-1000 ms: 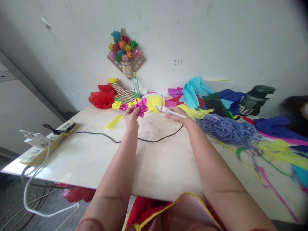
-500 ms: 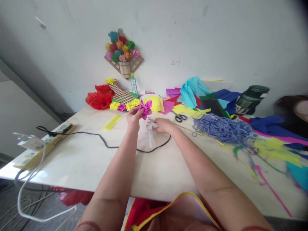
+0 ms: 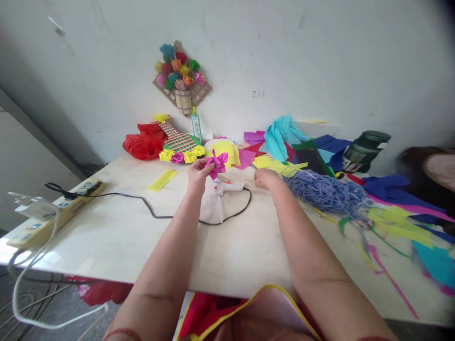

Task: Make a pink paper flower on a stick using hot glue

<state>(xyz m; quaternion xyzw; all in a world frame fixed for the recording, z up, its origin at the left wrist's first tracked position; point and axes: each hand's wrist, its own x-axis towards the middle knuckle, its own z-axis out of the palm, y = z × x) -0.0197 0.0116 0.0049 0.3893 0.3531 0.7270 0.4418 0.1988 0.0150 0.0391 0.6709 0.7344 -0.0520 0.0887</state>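
Pinched in my left hand (image 3: pixel 199 174) is a magenta crepe paper flower (image 3: pixel 218 163), held above the table. Just below it, the white glue gun (image 3: pixel 227 187) stands on the table, its black cord looping around to the left. To its right, the fingers of my right hand (image 3: pixel 266 179) curl over the handles of the scissors (image 3: pixel 253 166). Only the blade end of these shows; the handles are hidden. A thin stick (image 3: pixel 250 180) lies by my right fingertips. Behind my left hand sits a guitar-shaped craft (image 3: pixel 179 139) with yellow and magenta paper flowers.
A power strip (image 3: pixel 59 210) with plugs lies at the left edge. Tangled blue-purple yarn (image 3: pixel 325 192) sits right of my right hand. Coloured paper sheets (image 3: pixel 279 139) pile along the wall, near a dark green bottle (image 3: pixel 366 151). A yellow paper strip (image 3: pixel 162 180) lies left.
My right hand has let go of the glue gun and moved right onto the scissors. My left hand still holds the magenta flower, in nearly the same place.
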